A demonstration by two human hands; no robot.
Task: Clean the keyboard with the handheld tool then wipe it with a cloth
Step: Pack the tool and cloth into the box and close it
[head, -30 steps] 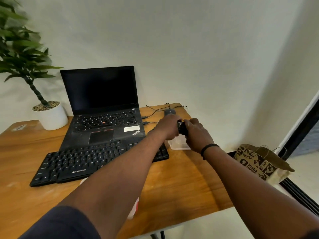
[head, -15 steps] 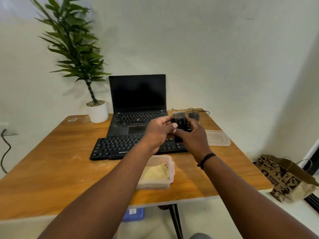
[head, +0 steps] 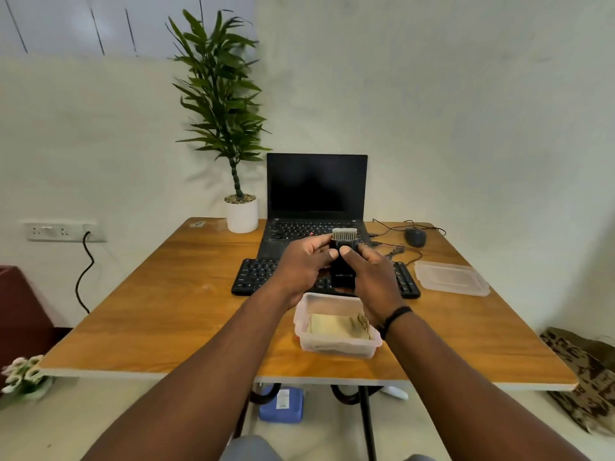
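Black tool (head: 343, 271), grey bristles. Black keyboard (head: 256, 277), black laptop (head: 316, 188). Bench (head: 173, 294) orange-brown woodgrain. Yellow cloth (head: 329, 327) in clear tub (head: 336, 347). White pot (head: 242, 215), green leaves.

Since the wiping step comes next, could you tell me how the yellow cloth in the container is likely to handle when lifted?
The cloth lies folded flat in the clear container, so it is probably limp and will unfold or drape when lifted. It looks thin, likely very light. The container might shift if the cloth drags.

Print on handheld tool (head: 343, 265) perhaps unreadable.
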